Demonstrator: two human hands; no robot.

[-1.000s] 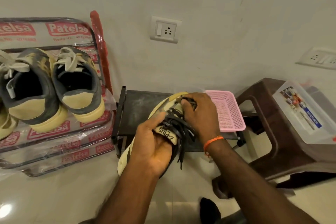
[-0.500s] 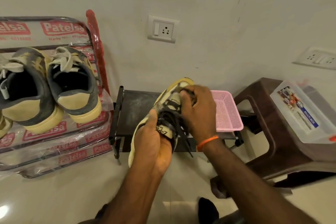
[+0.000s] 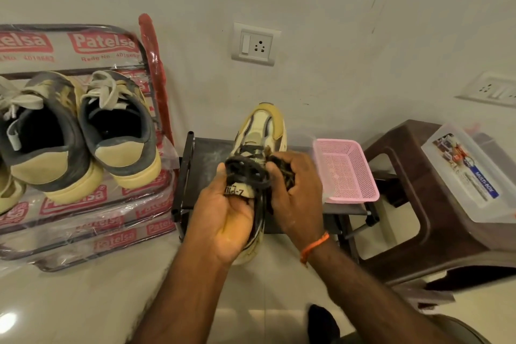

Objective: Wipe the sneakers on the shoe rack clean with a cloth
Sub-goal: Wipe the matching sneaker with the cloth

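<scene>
Cream sneaker (image 3: 262,131), black laces, toe up, gripped by left hand (image 3: 227,220) and right hand (image 3: 297,190).

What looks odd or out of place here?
The shoe rack is still in its printed plastic wrapping, with sneakers on it. No cloth shows: both hands hold the laced sneaker, the right hand at its dark laces.

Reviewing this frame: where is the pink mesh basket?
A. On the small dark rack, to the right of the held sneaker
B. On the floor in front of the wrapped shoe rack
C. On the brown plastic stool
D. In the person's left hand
A: the pink mesh basket sits on the small dark rack, right of the sneaker that both hands hold; the brown stool bears a clear box instead.
</scene>
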